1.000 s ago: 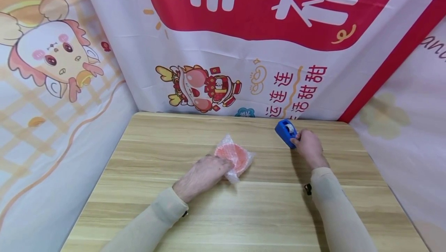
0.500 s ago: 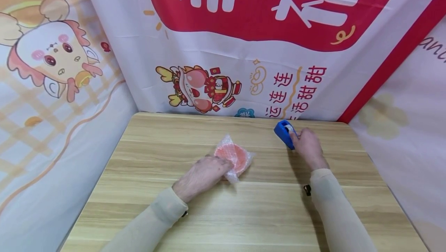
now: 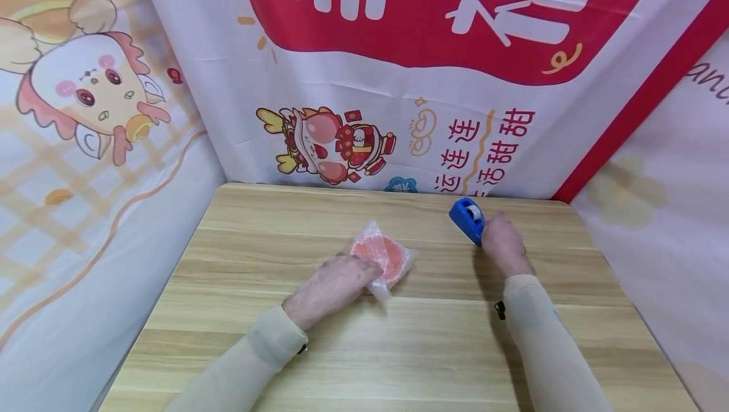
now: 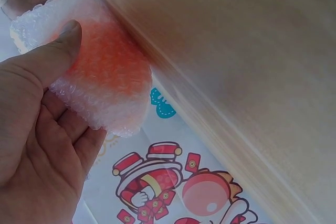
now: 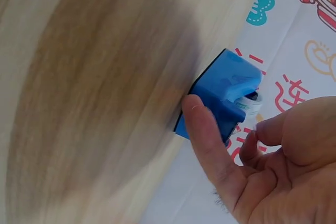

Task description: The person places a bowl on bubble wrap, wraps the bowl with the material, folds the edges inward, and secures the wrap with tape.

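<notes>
A round orange-pink thing in bubble wrap lies near the middle of the table. My left hand grips its near-left side; in the left wrist view the thumb lies across the bubble wrap with the fingers beneath. A blue tape dispenser stands toward the back right. My right hand is at its right end. Seen from the right wrist, one straight finger rests along the dispenser's side, while thumb and another fingertip pinch at the loose end of clear tape beside the tape roll.
The wood-grain table ends at the back against a white and red printed cloth. Printed cloths also hang along the left side and the right side.
My right hand has shifted slightly at the dispenser's right end; half a second ago a fingertip reached up to the tape roll. The left hand and the wrapped thing stay put.
</notes>
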A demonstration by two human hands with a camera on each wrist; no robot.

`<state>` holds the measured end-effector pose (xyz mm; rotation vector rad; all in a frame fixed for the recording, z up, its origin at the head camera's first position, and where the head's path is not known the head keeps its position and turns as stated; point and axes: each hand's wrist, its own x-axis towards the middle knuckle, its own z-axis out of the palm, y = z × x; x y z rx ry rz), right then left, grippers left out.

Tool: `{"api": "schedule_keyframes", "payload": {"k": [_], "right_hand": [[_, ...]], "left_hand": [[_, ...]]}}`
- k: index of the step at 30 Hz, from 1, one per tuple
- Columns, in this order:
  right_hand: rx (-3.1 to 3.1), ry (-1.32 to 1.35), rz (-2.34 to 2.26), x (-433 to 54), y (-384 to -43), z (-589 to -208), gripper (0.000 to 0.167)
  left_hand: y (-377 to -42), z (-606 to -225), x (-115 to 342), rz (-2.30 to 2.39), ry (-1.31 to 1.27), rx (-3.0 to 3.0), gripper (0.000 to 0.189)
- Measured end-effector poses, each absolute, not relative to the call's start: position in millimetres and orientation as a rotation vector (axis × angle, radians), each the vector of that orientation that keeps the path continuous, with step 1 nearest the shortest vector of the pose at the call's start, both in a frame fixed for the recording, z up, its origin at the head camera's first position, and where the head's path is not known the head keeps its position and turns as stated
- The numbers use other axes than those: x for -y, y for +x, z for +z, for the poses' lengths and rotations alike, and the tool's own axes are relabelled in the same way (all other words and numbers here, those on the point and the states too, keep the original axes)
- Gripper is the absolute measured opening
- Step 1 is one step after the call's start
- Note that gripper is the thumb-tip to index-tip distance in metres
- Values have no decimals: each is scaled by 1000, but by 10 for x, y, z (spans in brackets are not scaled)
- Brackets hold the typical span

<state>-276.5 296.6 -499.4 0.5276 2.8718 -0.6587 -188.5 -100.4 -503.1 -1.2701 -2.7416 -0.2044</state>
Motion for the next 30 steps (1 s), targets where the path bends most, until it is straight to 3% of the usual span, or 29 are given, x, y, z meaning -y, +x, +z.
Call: {"api": "schedule_keyframes", "payload": {"k": [11, 21, 30], "right_hand": [[-2961, 268, -801, -3163, -2726, -5084, 43], [-2505, 159, -1495, -3492, -2635, -5163, 24], [-2163, 158, -1667, -3649, -2439, -5170, 49]], "left_hand": [[-1885, -5027, 991, -185, -1256, 2769, 10], [-1882, -5026, 1012, -194, -1273, 2783, 17], [-1901, -5029, 1013, -216, -1296, 2775, 18]]}}
